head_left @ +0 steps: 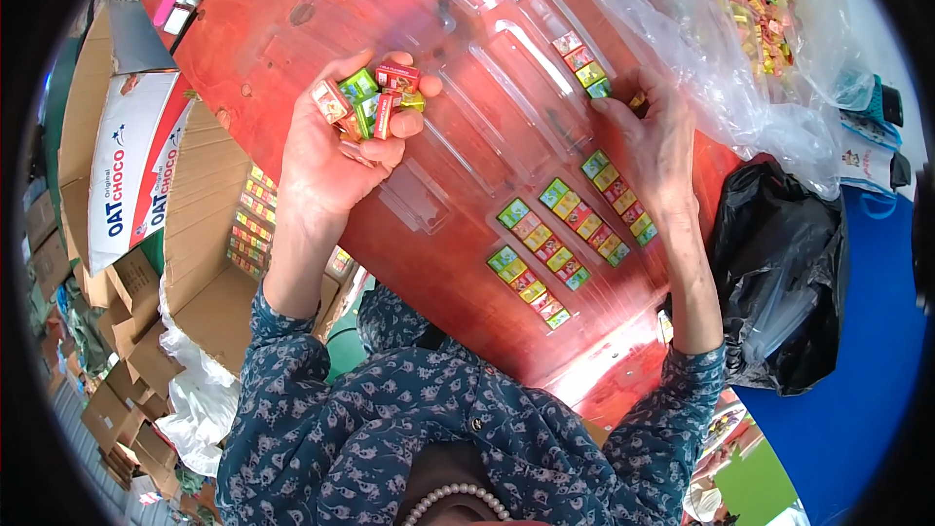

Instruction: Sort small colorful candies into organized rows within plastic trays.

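My left hand (326, 161) is raised over the red table, palm up and fingers curled round several small wrapped candies (378, 102) in red, green and yellow. My right hand (654, 127) is closed in a pinch, its thumb at the green wrapped candy (598, 88) that ends a short row in a clear plastic tray (539, 2). Another small yellowish piece shows between its curled fingers, partly hidden. Nearer to me, several full rows of candies (575, 219) in mixed colours lie side by side in clear trays.
Clear trays spread over the red table (258, 29). At the far right a clear plastic bag (769, 19) holds a heap of loose candies. A black plastic bag (779, 273) hangs by the right edge. On the left stands an open cardboard box (209, 175) with packed rows inside.
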The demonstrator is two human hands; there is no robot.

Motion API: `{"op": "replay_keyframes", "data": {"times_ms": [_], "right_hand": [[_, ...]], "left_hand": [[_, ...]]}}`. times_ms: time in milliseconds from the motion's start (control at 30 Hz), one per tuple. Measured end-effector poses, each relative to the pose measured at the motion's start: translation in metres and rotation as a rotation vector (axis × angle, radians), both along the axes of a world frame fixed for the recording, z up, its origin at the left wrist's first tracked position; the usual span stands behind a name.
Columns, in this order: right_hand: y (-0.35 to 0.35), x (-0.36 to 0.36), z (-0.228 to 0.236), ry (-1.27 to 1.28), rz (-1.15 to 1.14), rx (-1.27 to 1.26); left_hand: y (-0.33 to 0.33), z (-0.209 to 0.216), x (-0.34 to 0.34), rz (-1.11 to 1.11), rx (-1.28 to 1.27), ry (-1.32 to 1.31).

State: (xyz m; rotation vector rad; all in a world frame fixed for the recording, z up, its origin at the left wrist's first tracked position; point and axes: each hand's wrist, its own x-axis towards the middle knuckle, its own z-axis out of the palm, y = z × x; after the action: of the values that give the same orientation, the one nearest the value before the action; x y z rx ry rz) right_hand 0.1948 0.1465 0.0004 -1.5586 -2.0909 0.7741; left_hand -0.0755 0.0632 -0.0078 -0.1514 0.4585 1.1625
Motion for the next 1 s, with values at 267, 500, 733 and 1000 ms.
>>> {"op": "replay_keyframes", "data": {"times_ms": [267,500,733,1000], "right_hand": [[0.001,0.001,-0.004,0.061,-0.077,-0.080],[-0.006,0.002,-0.012,0.060,-0.083,0.038],[-0.007,0.009,-0.018,0.005,-0.016,0.156],[0.004,0.022,-0.013,0.050,0.038,0.025]], "left_hand": [[0.000,-0.003,0.002,0.002,-0.008,0.016],[-0.001,-0.008,0.005,-0.011,-0.003,-0.016],[-0.001,-0.010,0.009,-0.015,-0.004,-0.014],[0.001,-0.012,0.017,-0.038,0.043,0.001]]}}
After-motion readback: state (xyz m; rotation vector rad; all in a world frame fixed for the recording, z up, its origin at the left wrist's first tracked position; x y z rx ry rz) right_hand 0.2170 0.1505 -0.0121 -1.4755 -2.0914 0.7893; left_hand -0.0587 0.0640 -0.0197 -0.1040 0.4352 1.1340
